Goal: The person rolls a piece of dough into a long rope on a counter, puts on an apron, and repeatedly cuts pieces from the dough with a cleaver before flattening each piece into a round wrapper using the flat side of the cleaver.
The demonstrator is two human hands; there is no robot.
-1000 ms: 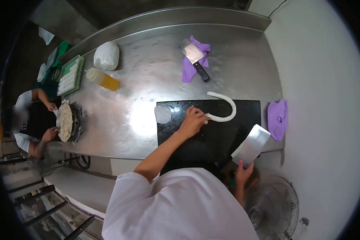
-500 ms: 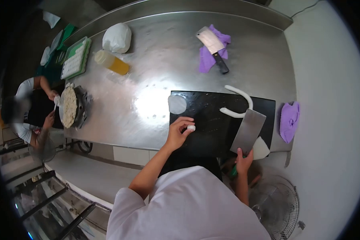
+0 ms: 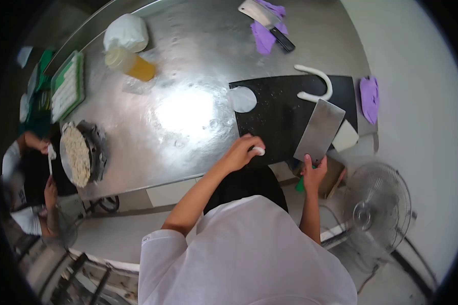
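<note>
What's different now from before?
The left hand has moved away from the white roll, left and back toward the person, pinching a small white piece. The right hand has moved the wide blade forward and left, over the black board beside the roll. The other cleaver and the yellow bottle stayed put on the table.

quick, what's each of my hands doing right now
Left hand: closed on a small white piece of dough.
Right hand: closed on the wide, rectangular metal cleaver with the green handle.
</note>
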